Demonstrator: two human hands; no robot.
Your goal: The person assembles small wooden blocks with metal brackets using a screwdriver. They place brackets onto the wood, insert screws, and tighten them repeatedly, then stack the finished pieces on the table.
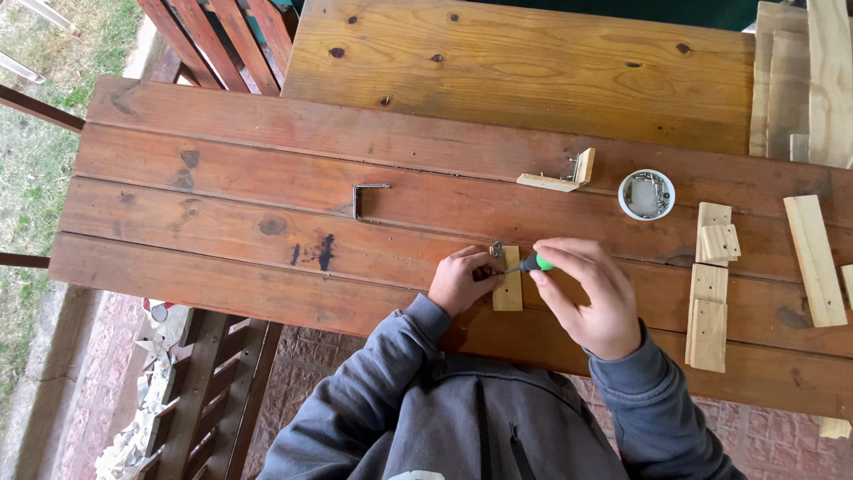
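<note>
Two hands meet just below the middle of the frame, over a small pale wood strip [508, 283] lying on the reddish plank table [231, 204]. The right hand [586, 293] is curled around a green-handled screwdriver [530, 264], whose handle is mostly covered by the fingers and whose thin shaft points left. The left hand [460, 280] is closed on the strip's left edge, fingertips at a small metal bracket [496, 249] at the strip's top end; whether they pinch the bracket itself cannot be told, as the screwdriver tip is hidden there. One bare L-shaped bracket [365, 196] lies left of centre, well apart. One joined wood corner piece [560, 176] and one white round dish of screws [646, 194] sit at upper right. About five cut blocks [711, 293] lie at the right, some cut off by the frame edge
</note>
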